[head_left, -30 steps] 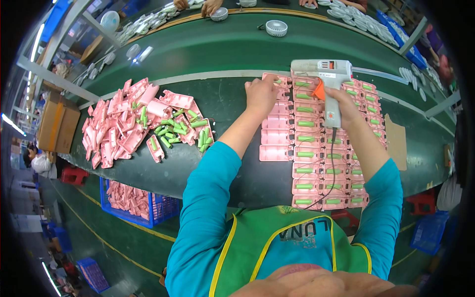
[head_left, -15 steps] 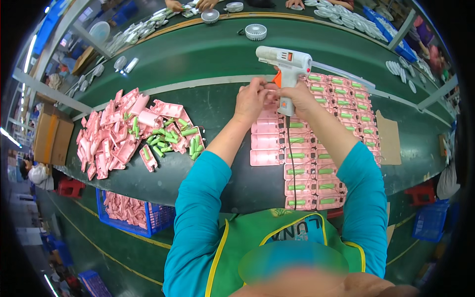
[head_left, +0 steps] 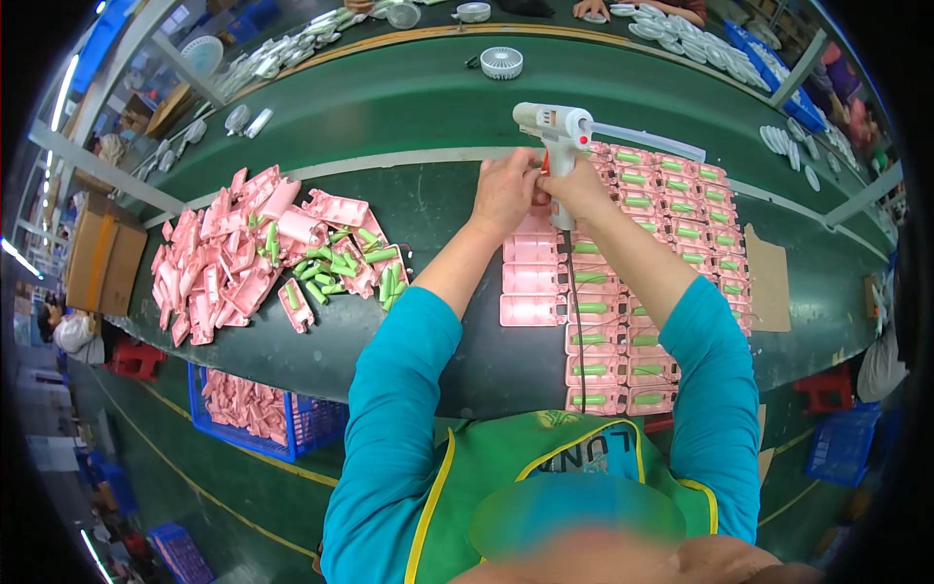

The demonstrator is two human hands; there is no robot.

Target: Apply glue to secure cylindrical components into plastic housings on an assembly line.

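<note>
My right hand (head_left: 576,188) is wrapped round the handle of a white hot glue gun (head_left: 553,125), its fingers by the orange trigger. A translucent glue stick (head_left: 650,140) juts from the gun's back, and a dark cord (head_left: 574,302) hangs from the handle. Close beside it, my left hand (head_left: 504,195) has its fingers closed in a pinch; what they hold is hidden. Below the hands lie empty pink casing halves (head_left: 529,310). To their right, rows of pink casings with green battery cells (head_left: 590,369) and thin wires cover the table.
On the left are a heap of pink casing parts (head_left: 214,268) and loose green cells (head_left: 336,265). A small white fan (head_left: 501,63) stands on the green conveyor (head_left: 409,97) beyond. A blue crate (head_left: 318,428) sits below the table, a carton (head_left: 105,255) at far left. A co-worker's hand (head_left: 590,10) shows at top.
The glue gun has turned and dropped slightly, its back end shifting left. My left hand is closer to the handle. At the top left, a co-worker's hands have mostly left the view.
</note>
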